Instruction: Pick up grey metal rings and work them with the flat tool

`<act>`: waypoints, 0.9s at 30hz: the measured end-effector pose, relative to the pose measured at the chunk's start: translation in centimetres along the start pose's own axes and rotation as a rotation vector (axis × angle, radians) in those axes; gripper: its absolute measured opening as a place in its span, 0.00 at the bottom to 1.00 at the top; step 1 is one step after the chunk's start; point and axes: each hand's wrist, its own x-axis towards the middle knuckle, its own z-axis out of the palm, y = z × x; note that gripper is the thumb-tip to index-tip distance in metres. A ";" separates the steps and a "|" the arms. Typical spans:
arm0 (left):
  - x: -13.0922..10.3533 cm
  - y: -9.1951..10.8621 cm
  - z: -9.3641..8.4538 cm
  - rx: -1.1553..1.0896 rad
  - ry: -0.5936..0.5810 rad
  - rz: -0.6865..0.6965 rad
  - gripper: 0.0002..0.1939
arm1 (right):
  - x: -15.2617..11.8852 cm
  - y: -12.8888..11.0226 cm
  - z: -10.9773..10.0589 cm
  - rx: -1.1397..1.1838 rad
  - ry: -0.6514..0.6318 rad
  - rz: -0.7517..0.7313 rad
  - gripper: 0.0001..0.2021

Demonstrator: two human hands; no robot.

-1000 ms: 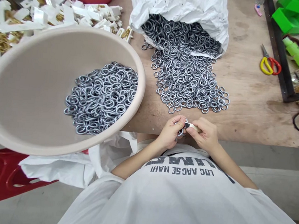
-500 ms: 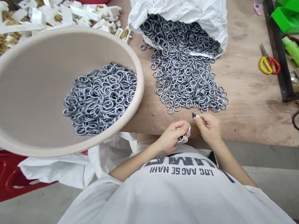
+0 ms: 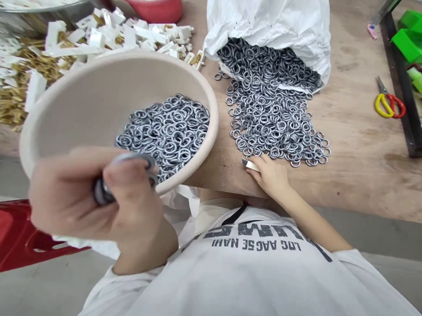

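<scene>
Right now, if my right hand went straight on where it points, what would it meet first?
Your right hand would likely meet the near edge of the loose ring pile, with the beige basin beyond; depth is hard to judge.

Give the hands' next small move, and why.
Probably let the left hand drop its rings into the basin: it grips them, overlapping the basin's near rim in this view, and a heap of similar rings lies inside.
</scene>
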 end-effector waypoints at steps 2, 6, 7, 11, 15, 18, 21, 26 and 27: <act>1.1 -0.5 0.3 0.246 0.237 0.124 0.16 | 0.6 -0.5 0.2 -0.076 -0.024 0.018 0.13; 2.3 -2.3 2.1 0.617 -0.033 0.252 0.19 | 0.5 -0.2 0.3 -0.028 0.007 0.029 0.10; 2.2 -2.6 2.4 0.601 -0.037 0.286 0.18 | 0.4 0.1 0.2 0.037 0.031 0.022 0.09; 0.4 -2.7 4.8 0.292 0.030 0.544 0.13 | -0.3 0.8 -0.6 0.466 0.148 -0.002 0.08; -1.5 -2.9 10.7 0.151 -0.499 0.590 0.15 | -1.1 0.4 -1.7 0.958 0.083 0.061 0.12; -2.4 -3.8 14.9 0.105 -0.599 0.383 0.18 | -2.0 -0.2 -2.1 1.127 0.092 0.122 0.13; -3.2 -4.6 17.1 -0.303 -0.722 0.092 0.23 | -2.9 -0.5 -2.1 1.192 0.125 0.134 0.12; -4.3 -4.3 18.4 -0.831 -0.892 -0.436 0.26 | -3.9 -0.3 -1.8 1.297 0.074 0.111 0.14; -4.4 -4.2 18.5 -0.852 -0.894 -0.457 0.26 | -3.9 -0.1 -1.7 1.278 0.075 0.110 0.14</act>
